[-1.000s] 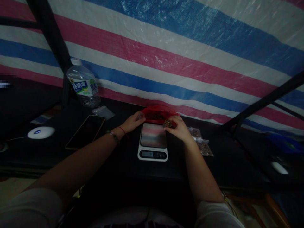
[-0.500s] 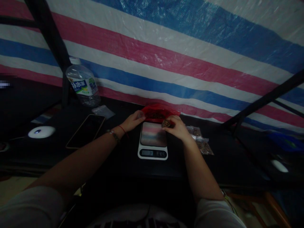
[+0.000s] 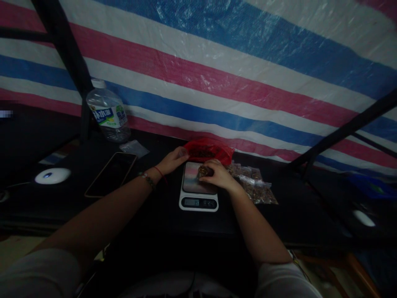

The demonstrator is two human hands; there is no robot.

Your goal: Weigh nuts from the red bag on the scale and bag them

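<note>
A white kitchen scale (image 3: 199,204) with a mirror-like plate and a lit display sits on the black table. Over its plate, my right hand (image 3: 215,174) is closed on a small clear bag of brownish bits (image 3: 204,171). Behind the scale lies an open red plastic bag (image 3: 221,153) with dark contents. My left hand (image 3: 175,160) has its fingers closed at the red bag's left edge, pinching it. Several clear bags of brown bits (image 3: 259,191) lie right of the scale, partly behind my right hand.
At the left are a phone (image 3: 111,174), a white mouse-like device (image 3: 52,176), a clear plastic bag (image 3: 134,148) and a large clear bottle (image 3: 109,114). A striped sheet (image 3: 217,82) hangs behind. A blue object (image 3: 370,185) lies at the far right.
My right hand has moved left and down with the small bag, from the red bag's edge to over the scale's plate. More of the bags on the right now show. The display reading has changed.
</note>
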